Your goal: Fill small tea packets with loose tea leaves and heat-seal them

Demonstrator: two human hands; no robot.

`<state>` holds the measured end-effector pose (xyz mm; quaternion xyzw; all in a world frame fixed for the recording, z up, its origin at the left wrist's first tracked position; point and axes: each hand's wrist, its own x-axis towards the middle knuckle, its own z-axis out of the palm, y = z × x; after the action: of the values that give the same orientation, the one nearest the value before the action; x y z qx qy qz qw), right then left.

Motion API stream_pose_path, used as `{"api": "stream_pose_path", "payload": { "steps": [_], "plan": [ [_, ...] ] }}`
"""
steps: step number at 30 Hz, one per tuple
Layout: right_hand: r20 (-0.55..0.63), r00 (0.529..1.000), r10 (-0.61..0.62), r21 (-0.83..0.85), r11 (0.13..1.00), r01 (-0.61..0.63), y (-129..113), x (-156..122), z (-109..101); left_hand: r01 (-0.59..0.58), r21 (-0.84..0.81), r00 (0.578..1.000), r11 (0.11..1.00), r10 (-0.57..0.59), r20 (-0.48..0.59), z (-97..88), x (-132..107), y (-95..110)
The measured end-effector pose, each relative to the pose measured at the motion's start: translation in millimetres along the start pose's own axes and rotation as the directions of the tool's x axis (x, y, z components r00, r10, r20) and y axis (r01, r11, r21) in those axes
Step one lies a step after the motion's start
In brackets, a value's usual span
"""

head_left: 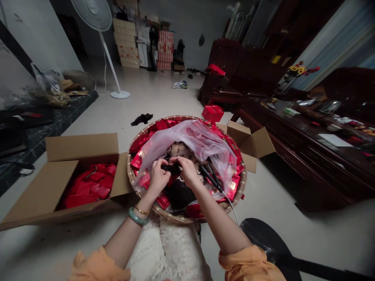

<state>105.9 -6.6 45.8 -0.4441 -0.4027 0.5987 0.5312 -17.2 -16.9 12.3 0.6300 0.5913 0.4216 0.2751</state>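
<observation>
Head view: both hands (159, 177) (186, 170) reach over the basket (175, 218), fingers curled nearly closed; can't tell what's held.

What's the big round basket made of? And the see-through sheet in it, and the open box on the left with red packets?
Basket: looks like bamboo or cane, dull tan, with strips wrapped around its rim. Sheet: probably thin plastic, slightly shiny; it wrinkles and lets red show through. Box: seems cardboard, matte brown, with stiff folding flaps.

No text can be read
Gold marks on the red packets (231, 194) at right and print on the far stacked boxes (165, 47) are too small
</observation>
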Motion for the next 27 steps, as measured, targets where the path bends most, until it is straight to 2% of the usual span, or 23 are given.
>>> {"api": "stream_pose_path", "payload": {
  "steps": [3,6,9,11,14,17,19,22,24,27],
  "plan": [
    [0.002,1.0,-0.03,-0.062,0.998,0.03,-1,1,-1,-0.023,-0.034,1.0,0.999,0.023,-0.012,0.2,-1,1],
    [0.034,0.999,0.029,-0.063,0.998,-0.026,-2,3,-2,-0.055,-0.006,0.998,0.998,0.055,-0.016,0.0,0,0],
    [0.141,0.987,0.083,-0.06,0.995,-0.075,-4,4,-6,-0.047,0.032,0.999,0.998,0.047,-0.003,-1.4,2,-2],
    [0.227,0.969,0.092,-0.117,0.991,-0.067,-5,4,-10,-0.052,0.062,0.999,0.997,0.052,0.009,-2.6,3,-2],
    [0.319,0.947,0.041,-0.276,0.96,0.051,-5,4,-16,-0.084,0.123,0.996,0.989,0.082,0.019,-4.3,4,-1],
    [0.374,0.925,-0.063,-0.436,0.868,0.235,-4,3,-19,-0.115,0.183,0.993,0.976,0.109,0.041,-5.5,3,1],
    [0.372,0.921,-0.115,-0.545,0.776,0.317,-2,2,-18,-0.131,0.218,0.99,0.967,0.117,0.075,-6.3,3,3],
    [0.339,0.927,-0.157,-0.652,0.672,0.352,0,1,-15,-0.148,0.264,0.985,0.953,0.117,0.128,-7.8,3,6],
    [0.301,0.941,-0.157,-0.669,0.668,0.326,0,1,-15,-0.16,0.292,0.981,0.943,0.12,0.152,-9.3,4,7],
    [0.236,0.962,-0.134,-0.626,0.737,0.256,-1,3,-19,-0.17,0.35,0.978,0.921,0.113,0.177,-12.7,4,9]
  ]
}}
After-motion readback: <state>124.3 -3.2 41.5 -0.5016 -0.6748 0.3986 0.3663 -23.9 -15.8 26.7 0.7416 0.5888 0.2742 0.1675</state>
